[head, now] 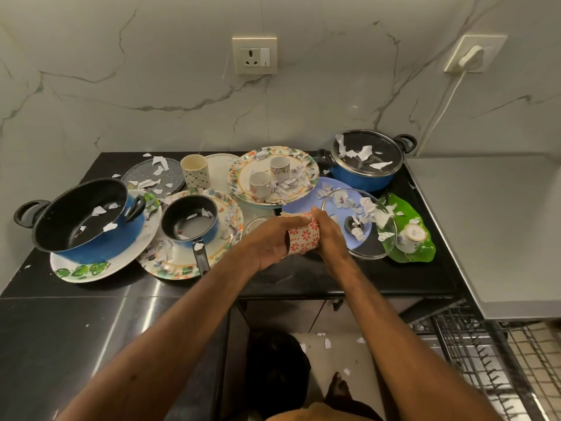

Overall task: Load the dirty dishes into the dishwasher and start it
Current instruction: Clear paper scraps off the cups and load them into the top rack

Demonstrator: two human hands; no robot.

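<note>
Both hands hold a red-flowered cup [303, 238] on its side just above the front middle of the black bench [303, 284]. The left grip [268, 243] curls round the cup's left end. The right grip [331, 235] wraps its right end, thumb on top. At the left front corner a large blue pot [82, 217] sits on a leaf-print plate [82, 273], and beside it a blue saucepan [189, 221] rests on a floral plate [170, 265]. A lidded blue pot [367, 162] stands at the back right corner. Torn paper scraps [352, 153] litter the dishes. A dishwasher rack [473, 354] shows below the right front corner.
</note>
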